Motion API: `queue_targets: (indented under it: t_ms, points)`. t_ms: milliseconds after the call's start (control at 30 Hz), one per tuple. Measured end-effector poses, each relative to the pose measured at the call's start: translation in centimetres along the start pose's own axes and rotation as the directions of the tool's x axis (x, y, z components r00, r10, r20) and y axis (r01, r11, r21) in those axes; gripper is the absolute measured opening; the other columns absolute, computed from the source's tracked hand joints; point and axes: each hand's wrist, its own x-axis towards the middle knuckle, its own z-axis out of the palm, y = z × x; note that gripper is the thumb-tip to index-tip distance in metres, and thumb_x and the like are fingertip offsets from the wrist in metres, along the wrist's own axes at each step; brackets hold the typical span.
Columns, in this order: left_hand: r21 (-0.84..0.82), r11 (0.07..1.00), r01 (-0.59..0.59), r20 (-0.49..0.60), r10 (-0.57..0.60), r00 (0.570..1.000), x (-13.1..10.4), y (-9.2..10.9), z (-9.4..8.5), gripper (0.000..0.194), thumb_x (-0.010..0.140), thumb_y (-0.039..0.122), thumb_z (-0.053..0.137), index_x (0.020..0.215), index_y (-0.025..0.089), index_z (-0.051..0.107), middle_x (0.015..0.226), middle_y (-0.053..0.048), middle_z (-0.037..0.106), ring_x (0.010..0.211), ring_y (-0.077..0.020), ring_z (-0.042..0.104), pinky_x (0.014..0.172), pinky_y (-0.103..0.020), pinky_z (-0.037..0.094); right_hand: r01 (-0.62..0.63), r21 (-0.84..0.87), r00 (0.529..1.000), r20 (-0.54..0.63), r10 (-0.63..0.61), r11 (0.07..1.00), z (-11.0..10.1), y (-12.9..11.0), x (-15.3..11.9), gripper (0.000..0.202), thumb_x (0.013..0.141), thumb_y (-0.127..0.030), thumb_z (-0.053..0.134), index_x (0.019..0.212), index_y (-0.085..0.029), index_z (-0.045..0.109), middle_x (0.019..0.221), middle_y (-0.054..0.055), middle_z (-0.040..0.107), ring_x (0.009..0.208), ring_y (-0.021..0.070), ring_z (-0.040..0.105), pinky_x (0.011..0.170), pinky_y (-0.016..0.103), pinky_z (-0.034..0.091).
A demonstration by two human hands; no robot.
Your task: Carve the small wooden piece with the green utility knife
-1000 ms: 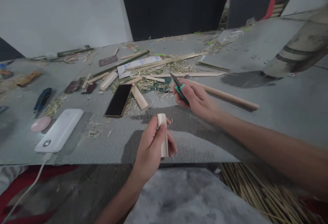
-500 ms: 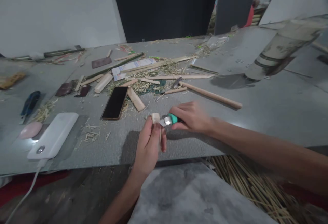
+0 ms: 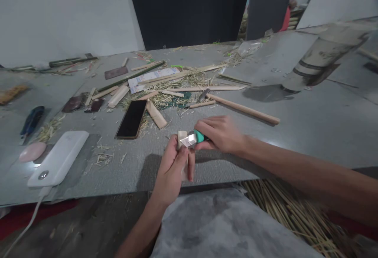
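Overhead, the grey littered worktable [image 3: 310, 132] carried a long pale bamboo rod [image 3: 245, 109], a white power bank [image 3: 57, 158] and a black phone [image 3: 131, 118]. Left hand [image 3: 173, 169] was closed round a short pale bamboo piece [image 3: 182, 140] above the near edge. Right hand [image 3: 220, 134] gripped a teal-handled knife [image 3: 193, 138], its blade touching the piece's top.

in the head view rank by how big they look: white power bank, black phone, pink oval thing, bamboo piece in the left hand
1. White power bank
2. Black phone, nearly alike, and farther off, so unsure
3. Pink oval thing
4. Bamboo piece in the left hand, partly hidden
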Motion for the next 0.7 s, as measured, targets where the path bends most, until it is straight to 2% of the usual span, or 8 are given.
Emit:
queue_targets:
  t_ms: [67, 133, 200, 267, 400, 533, 700]
  points:
    - [-0.072, 0.997, -0.004, 0.092, 0.011, 0.996, -0.1, 0.0, -0.1, 0.020, 0.114, 0.040, 0.047, 0.105, 0.023, 0.052, 0.056, 0.007, 0.053, 0.048, -0.0097, 0.039, 0.053, -0.024, 0.033, -0.051, -0.018, 0.998, -0.040, 0.050, 0.999, -0.2, 0.2, 0.1, 0.066, 0.103, -0.081, 0.026, 0.084, -0.024, 0.053, 0.068, 0.000, 0.054, 0.059, 0.0163, 0.047, 0.058, 0.032, 0.029]
    - [-0.097, 0.995, -0.006, 0.133, 0.019, 0.991, -0.2, 0.0, -0.1, 0.020, 0.113, 0.040, 0.049, 0.105, 0.022, 0.053, 0.056, 0.007, 0.052, 0.048, -0.0100, 0.039, 0.052, -0.024, 0.032, -0.142, -0.042, 0.985, -0.107, 0.136, 0.989, -0.7, 0.8, 0.1, 0.059, 0.106, -0.075, 0.030, 0.089, -0.024, 0.053, 0.068, -0.001, 0.054, 0.058, 0.0164, 0.044, 0.056, 0.032, 0.026]
    - [-0.080, 0.997, -0.017, 0.073, 0.022, 0.997, -0.2, 0.1, 0.0, 0.019, 0.112, 0.040, 0.051, 0.105, 0.022, 0.053, 0.057, 0.007, 0.050, 0.049, -0.0100, 0.040, 0.052, -0.023, 0.033, -0.226, -0.055, 0.962, -0.169, 0.214, 0.973, -1.2, 1.5, 0.0, 0.053, 0.109, -0.069, 0.032, 0.093, -0.024, 0.053, 0.070, 0.000, 0.053, 0.058, 0.0171, 0.043, 0.057, 0.033, 0.025]
    - [-0.043, 0.999, -0.031, -0.032, 0.029, 0.999, 0.0, 0.2, 0.1, 0.018, 0.113, 0.039, 0.051, 0.105, 0.022, 0.053, 0.057, 0.007, 0.050, 0.050, -0.0097, 0.041, 0.052, -0.023, 0.034, -0.253, -0.055, 0.953, -0.189, 0.238, 0.966, -1.5, 2.1, -0.2, 0.052, 0.109, -0.069, 0.032, 0.095, -0.024, 0.053, 0.072, 0.001, 0.054, 0.059, 0.0178, 0.043, 0.059, 0.034, 0.026]
    - [0.032, 0.999, -0.023, -0.125, 0.027, 0.992, 0.4, 0.3, 0.4, 0.019, 0.113, 0.040, 0.052, 0.106, 0.022, 0.054, 0.060, 0.008, 0.050, 0.051, -0.0083, 0.041, 0.052, -0.022, 0.033, -0.161, -0.041, 0.980, -0.121, 0.155, 0.986, -1.3, 2.0, -0.5, 0.061, 0.105, -0.079, 0.028, 0.090, -0.025, 0.052, 0.070, 0.000, 0.054, 0.058, 0.0172, 0.042, 0.058, 0.034, 0.026]
    - [0.023, 1.000, -0.019, -0.173, 0.023, 0.985, 0.4, 0.0, 0.3, 0.021, 0.111, 0.041, 0.056, 0.103, 0.022, 0.050, 0.063, 0.008, 0.050, 0.052, -0.0074, 0.040, 0.054, -0.022, 0.034, -0.040, -0.019, 0.999, -0.037, 0.039, 0.999, -0.4, 0.8, -0.2, 0.061, 0.105, -0.078, 0.029, 0.085, -0.024, 0.051, 0.067, -0.001, 0.054, 0.058, 0.0161, 0.045, 0.057, 0.032, 0.026]
    - [0.034, 0.999, -0.002, -0.126, 0.006, 0.992, 0.3, -0.2, 0.1, 0.017, 0.113, 0.040, 0.052, 0.109, 0.023, 0.052, 0.060, 0.008, 0.052, 0.050, -0.0084, 0.041, 0.054, -0.021, 0.035, 0.002, -0.001, 1.000, 0.005, -0.002, 1.000, 0.3, -0.3, 0.1, 0.066, 0.103, -0.081, 0.026, 0.083, -0.024, 0.052, 0.068, -0.001, 0.056, 0.059, 0.0157, 0.048, 0.058, 0.031, 0.027]
